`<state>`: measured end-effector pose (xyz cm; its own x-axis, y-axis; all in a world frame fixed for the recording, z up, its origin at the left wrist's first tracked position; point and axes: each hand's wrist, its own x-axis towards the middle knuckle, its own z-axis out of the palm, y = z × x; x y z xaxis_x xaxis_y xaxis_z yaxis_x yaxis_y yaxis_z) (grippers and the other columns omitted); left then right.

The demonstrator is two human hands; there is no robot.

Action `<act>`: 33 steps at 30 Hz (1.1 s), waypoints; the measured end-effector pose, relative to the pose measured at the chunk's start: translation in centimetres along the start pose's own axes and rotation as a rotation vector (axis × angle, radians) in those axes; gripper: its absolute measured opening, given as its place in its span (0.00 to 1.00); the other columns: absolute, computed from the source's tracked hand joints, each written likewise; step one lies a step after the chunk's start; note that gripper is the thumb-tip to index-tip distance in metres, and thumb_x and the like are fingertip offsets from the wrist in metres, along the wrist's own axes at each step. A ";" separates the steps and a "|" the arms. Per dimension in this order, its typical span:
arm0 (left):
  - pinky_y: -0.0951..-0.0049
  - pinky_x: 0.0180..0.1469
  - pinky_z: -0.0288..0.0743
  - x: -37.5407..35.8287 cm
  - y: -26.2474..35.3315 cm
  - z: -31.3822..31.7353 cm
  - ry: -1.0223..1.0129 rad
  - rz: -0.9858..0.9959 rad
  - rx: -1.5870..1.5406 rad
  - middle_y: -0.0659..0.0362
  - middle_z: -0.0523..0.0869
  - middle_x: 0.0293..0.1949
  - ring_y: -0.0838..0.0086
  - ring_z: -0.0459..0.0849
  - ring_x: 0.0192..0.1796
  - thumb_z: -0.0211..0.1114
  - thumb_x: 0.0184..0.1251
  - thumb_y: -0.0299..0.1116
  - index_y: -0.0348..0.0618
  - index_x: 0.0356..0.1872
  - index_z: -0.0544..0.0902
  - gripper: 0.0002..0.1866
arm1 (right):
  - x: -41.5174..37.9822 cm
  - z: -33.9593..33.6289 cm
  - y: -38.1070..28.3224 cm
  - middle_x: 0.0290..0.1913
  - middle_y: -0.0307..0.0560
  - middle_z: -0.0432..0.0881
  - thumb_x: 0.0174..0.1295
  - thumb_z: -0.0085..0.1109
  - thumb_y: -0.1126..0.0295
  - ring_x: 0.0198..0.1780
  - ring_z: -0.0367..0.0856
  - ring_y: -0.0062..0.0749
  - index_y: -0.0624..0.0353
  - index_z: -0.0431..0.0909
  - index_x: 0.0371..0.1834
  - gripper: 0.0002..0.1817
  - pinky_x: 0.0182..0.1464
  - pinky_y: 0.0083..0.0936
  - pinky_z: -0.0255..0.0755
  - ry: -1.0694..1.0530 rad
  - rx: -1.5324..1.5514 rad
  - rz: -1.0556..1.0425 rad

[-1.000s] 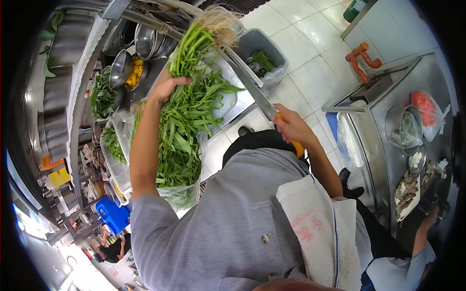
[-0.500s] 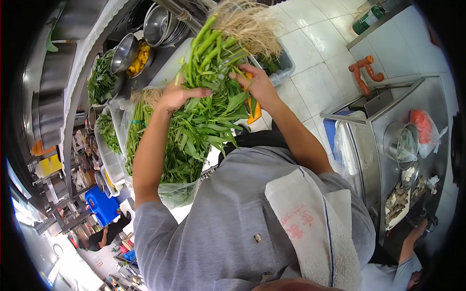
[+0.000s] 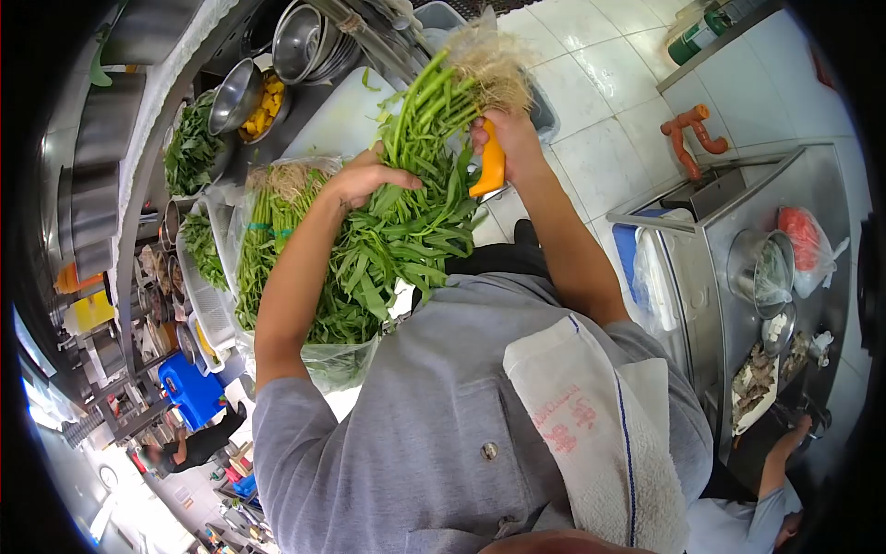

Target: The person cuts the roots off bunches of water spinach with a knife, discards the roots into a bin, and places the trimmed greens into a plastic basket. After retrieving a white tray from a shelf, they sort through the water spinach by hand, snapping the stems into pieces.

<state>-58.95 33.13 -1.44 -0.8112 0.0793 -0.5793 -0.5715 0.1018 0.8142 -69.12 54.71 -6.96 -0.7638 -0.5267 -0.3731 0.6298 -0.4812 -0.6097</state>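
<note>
A leafy green bunch (image 3: 429, 115) with pale stringy roots (image 3: 494, 69) at its top lies across both hands. My left hand (image 3: 374, 177) is wrapped round its stems, thumb across the front. Near the roots, my right hand (image 3: 503, 138) is closed on an orange handle (image 3: 491, 164); the rest of that tool is hidden behind the bunch. More rooted greens (image 3: 277, 222), some tied with green bands, stand in a clear plastic bag (image 3: 341, 362) below my left hand. Behind the bunch lies a white cutting board (image 3: 337, 115) with green scraps on it.
Steel bowls (image 3: 300, 42), yellow pieces (image 3: 268, 106) and leafy greens (image 3: 192, 148) are at the upper left. A grey bin (image 3: 544, 120) sits behind my right hand. At the right is a steel counter (image 3: 720, 277); people (image 3: 789, 452) (image 3: 208, 443) are at lower right and lower left.
My right hand has moved up toward the roots, with the orange handle now more upright. The bunch has shifted slightly right and down, and more of the cutting board shows.
</note>
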 end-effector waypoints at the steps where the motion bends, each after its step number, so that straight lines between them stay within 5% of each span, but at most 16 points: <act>1: 0.67 0.60 0.72 -0.1 0.3 0.4 0.000 0.001 -0.002 0.50 0.82 0.54 0.65 0.80 0.55 0.72 0.45 0.22 0.34 0.66 0.68 0.41 | 0.4 -0.7 0.4 0.28 0.41 0.73 0.63 0.54 0.75 0.21 0.72 0.27 0.58 0.72 0.39 0.04 0.20 0.30 0.70 -0.046 0.061 0.023; 5: 0.69 0.58 0.74 0.5 0.9 1.1 -0.036 -0.060 0.013 0.50 0.82 0.53 0.67 0.82 0.51 0.70 0.45 0.21 0.32 0.66 0.67 0.40 | 0.6 -2.0 1.4 0.23 0.39 0.72 0.66 0.55 0.69 0.20 0.69 0.24 0.58 0.72 0.33 0.06 0.21 0.25 0.69 -0.114 0.169 0.103; 10: 0.69 0.61 0.72 0.9 0.0 1.7 0.156 0.207 0.141 0.50 0.81 0.54 0.64 0.80 0.55 0.71 0.45 0.22 0.33 0.66 0.67 0.41 | 0.5 -1.3 1.5 0.22 0.39 0.71 0.66 0.52 0.69 0.21 0.69 0.25 0.57 0.72 0.33 0.06 0.21 0.24 0.68 -0.030 0.228 0.105; 15: 0.68 0.61 0.72 0.8 0.9 1.4 0.081 0.188 0.283 0.52 0.81 0.55 0.65 0.79 0.55 0.70 0.45 0.21 0.36 0.68 0.66 0.42 | 1.4 -2.6 2.2 0.25 0.39 0.72 0.66 0.49 0.71 0.21 0.69 0.25 0.56 0.71 0.32 0.04 0.21 0.23 0.68 -0.145 0.336 0.235; 18: 0.68 0.59 0.73 0.4 2.5 0.7 0.086 0.195 0.257 0.54 0.81 0.55 0.67 0.79 0.55 0.70 0.47 0.20 0.37 0.68 0.66 0.40 | 1.9 -3.2 1.9 0.28 0.40 0.74 0.66 0.52 0.74 0.21 0.70 0.24 0.55 0.74 0.45 0.06 0.22 0.26 0.69 -0.370 0.294 0.251; 20: 0.69 0.58 0.73 0.3 3.4 -0.7 0.178 0.192 0.276 0.54 0.82 0.55 0.67 0.79 0.53 0.71 0.47 0.22 0.37 0.66 0.69 0.38 | -0.4 -1.1 -0.3 0.25 0.40 0.73 0.64 0.54 0.75 0.20 0.69 0.23 0.51 0.73 0.61 0.21 0.21 0.26 0.69 -0.054 0.019 0.144; 24: 0.66 0.57 0.74 2.6 6.2 -2.6 0.206 0.371 0.496 0.48 0.85 0.49 0.61 0.83 0.51 0.73 0.43 0.27 0.38 0.63 0.71 0.39 | -2.2 -5.7 -0.9 0.25 0.40 0.73 0.62 0.55 0.77 0.18 0.70 0.23 0.43 0.60 0.77 0.37 0.19 0.25 0.68 0.013 -0.225 0.019; 27: 0.59 0.54 0.77 5.8 5.2 -1.8 0.383 0.547 0.819 0.41 0.85 0.45 0.50 0.85 0.49 0.71 0.46 0.31 0.40 0.61 0.71 0.36 | -5.8 -7.7 -2.1 0.25 0.41 0.73 0.62 0.54 0.78 0.18 0.70 0.24 0.42 0.52 0.80 0.41 0.17 0.26 0.68 0.142 -0.365 -0.018; 29: 0.51 0.51 0.77 6.4 6.0 0.7 0.438 0.153 1.111 0.37 0.85 0.42 0.44 0.84 0.46 0.69 0.49 0.34 0.42 0.61 0.68 0.34 | -7.8 -8.2 -2.1 0.25 0.40 0.73 0.64 0.53 0.77 0.17 0.69 0.23 0.43 0.47 0.81 0.43 0.16 0.25 0.67 0.210 -0.448 -0.048; 33: 0.49 0.51 0.78 7.1 2.1 1.3 0.416 0.153 1.361 0.41 0.86 0.41 0.45 0.83 0.51 0.66 0.52 0.33 0.45 0.64 0.65 0.35 | -10.9 -7.7 -1.8 0.25 0.41 0.73 0.68 0.50 0.76 0.14 0.68 0.22 0.42 0.34 0.82 0.45 0.13 0.24 0.66 0.321 -0.586 -0.140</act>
<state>-65.76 35.24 -3.91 -0.9656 -0.0908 -0.2438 -0.1083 0.9923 0.0595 -63.02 66.71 -7.21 -0.8934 -0.2095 -0.3974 0.4109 -0.0231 -0.9114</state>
